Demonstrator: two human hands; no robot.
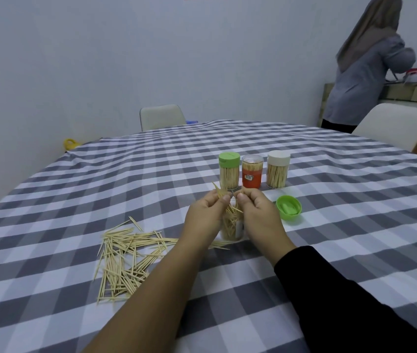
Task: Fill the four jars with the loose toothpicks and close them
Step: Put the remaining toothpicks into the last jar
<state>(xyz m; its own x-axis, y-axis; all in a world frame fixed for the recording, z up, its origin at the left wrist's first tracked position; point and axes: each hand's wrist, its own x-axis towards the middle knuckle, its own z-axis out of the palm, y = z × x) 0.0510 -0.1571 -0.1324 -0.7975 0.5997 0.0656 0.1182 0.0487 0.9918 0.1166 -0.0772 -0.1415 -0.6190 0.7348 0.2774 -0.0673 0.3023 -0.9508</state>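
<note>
A clear open jar (231, 229) stands between my hands, partly filled with toothpicks that stick out of its mouth. My left hand (206, 215) pinches a small bunch of toothpicks (219, 192) over the jar's mouth. My right hand (258, 215) pinches toothpicks at the rim just beside it. Behind stand three closed jars full of toothpicks: one with a green lid (229, 171), a red-labelled one with a clear lid (252, 174), and a white-lidded one (278, 169). A loose green lid (289, 211) lies upside down to the right. A pile of loose toothpicks (126, 256) lies on the left.
The table wears a grey and white checked cloth (355, 225). Two pale chairs (161, 117) stand at its far side and far right. A person (365, 67) stands with their back turned at a counter in the far right corner.
</note>
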